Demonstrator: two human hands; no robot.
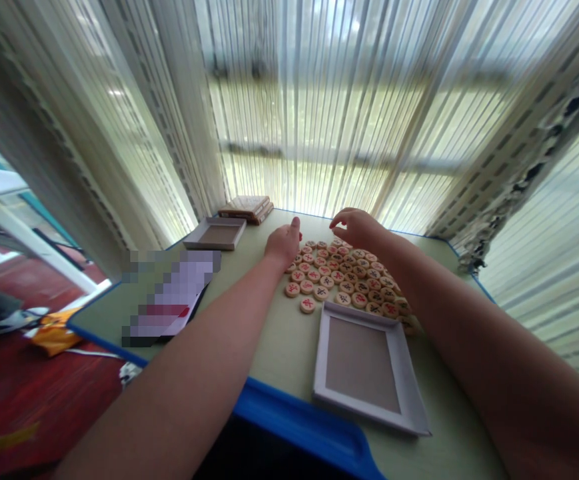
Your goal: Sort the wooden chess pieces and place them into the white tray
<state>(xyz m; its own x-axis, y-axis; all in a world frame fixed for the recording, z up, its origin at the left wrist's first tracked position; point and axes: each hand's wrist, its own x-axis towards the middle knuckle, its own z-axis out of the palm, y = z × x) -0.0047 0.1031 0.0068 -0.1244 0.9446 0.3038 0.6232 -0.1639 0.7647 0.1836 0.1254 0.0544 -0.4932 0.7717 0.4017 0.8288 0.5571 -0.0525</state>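
Several round wooden game discs (345, 275) with red and dark characters lie spread on a green table (279, 347). My left hand (283, 243) rests at the left far edge of the discs, fingers curled with the thumb up, touching them. My right hand (354, 227) hovers over the far end of the pile, fingers bent downward in a loose pinch; what they hold, if anything, is hidden. An empty grey box lid (366, 367) with a white rim lies just in front of the discs.
A second open box half (216, 233) and a folded wooden board (246, 208) sit at the table's far left. A blurred flat object (169, 300) lies on the left. The table has a blue edge (299, 420). Sheer curtains (319, 100) hang behind.
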